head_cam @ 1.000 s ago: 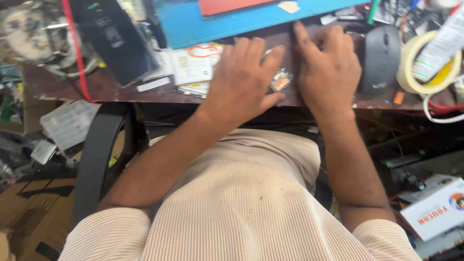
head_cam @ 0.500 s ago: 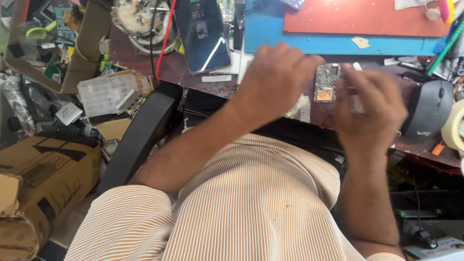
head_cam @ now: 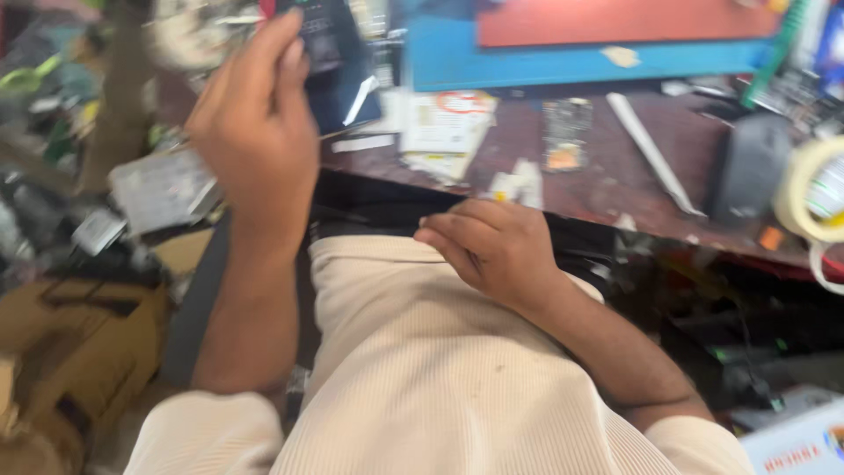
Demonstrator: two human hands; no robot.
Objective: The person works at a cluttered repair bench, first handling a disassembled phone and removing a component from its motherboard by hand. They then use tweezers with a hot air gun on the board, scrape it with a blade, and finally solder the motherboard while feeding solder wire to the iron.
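My left hand is raised at the left, and its fingertips reach the edge of a dark phone on the desk. Motion blur hides whether the fingers grip it. My right hand rests against my cream shirt just below the desk edge, fingers curled in with nothing visible in them. A small circuit board lies on the brown desk beyond the right hand. A white slim tool lies to the right of the board.
A blue mat with a red mat on it lies at the back. Papers sit next to the phone. A dark mouse and a tape roll stand at the right. Clutter and cardboard fill the left.
Both hands left the circuit board, which now lies on the desk. My left hand swung up and left to the phone. My right hand dropped to my lap.
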